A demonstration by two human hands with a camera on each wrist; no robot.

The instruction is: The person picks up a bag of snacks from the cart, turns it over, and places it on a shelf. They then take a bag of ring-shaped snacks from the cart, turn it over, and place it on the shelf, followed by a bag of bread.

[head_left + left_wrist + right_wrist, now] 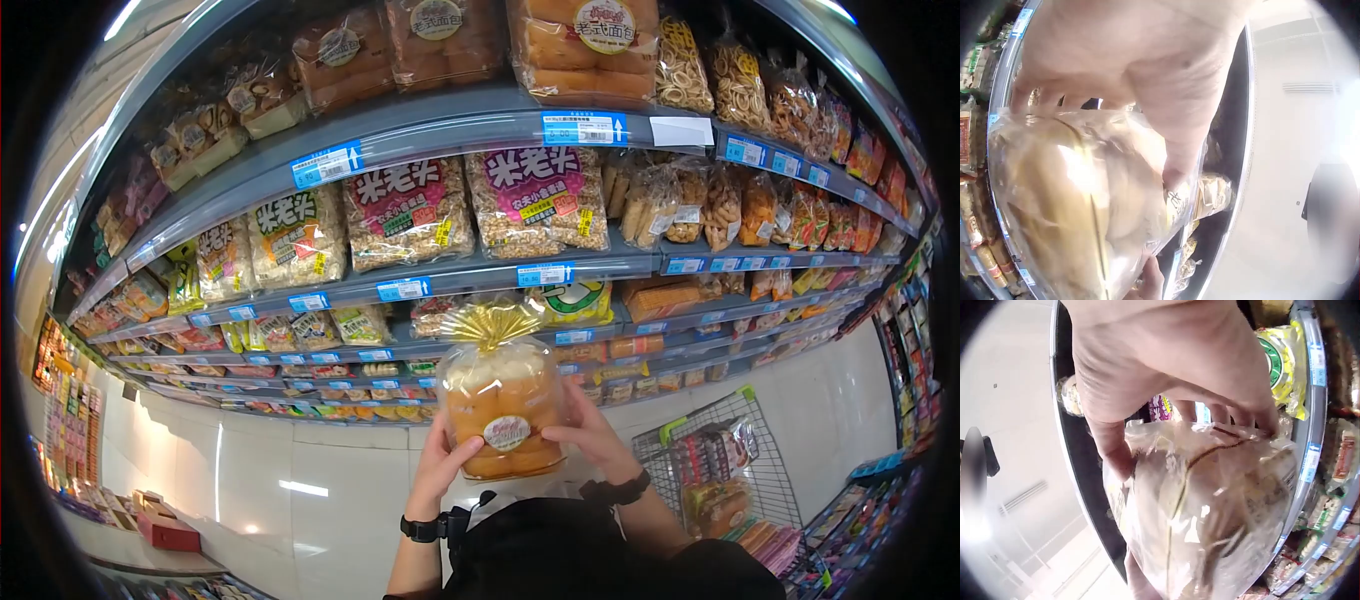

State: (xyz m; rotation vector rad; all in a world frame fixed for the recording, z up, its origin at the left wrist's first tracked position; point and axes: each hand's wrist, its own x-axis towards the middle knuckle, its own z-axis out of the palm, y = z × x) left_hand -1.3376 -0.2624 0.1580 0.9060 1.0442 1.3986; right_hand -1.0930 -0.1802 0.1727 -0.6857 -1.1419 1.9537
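Observation:
A clear bag of golden bread rolls point(505, 395) with a gold gathered top and a round white label is held upright before the shelves. The left hand point(440, 462) grips its left side, thumb on the front; the right hand point(592, 435) grips the other side the same way. In the left wrist view the left hand point(1129, 62) spans the bag point(1060, 200), fingers behind it. The right wrist view has the right hand point(1172, 369) round the crinkled bag point(1210, 519), thumb on the label side. The fingers behind the bag are partly hidden.
Shelves point(450, 127) of bagged snacks and bread curve across the front. A wire shopping cart point(650, 450) holding several packages stands at the lower right. Pale floor tiles point(340, 460) lie below, and a red box point(168, 531) is at the lower left.

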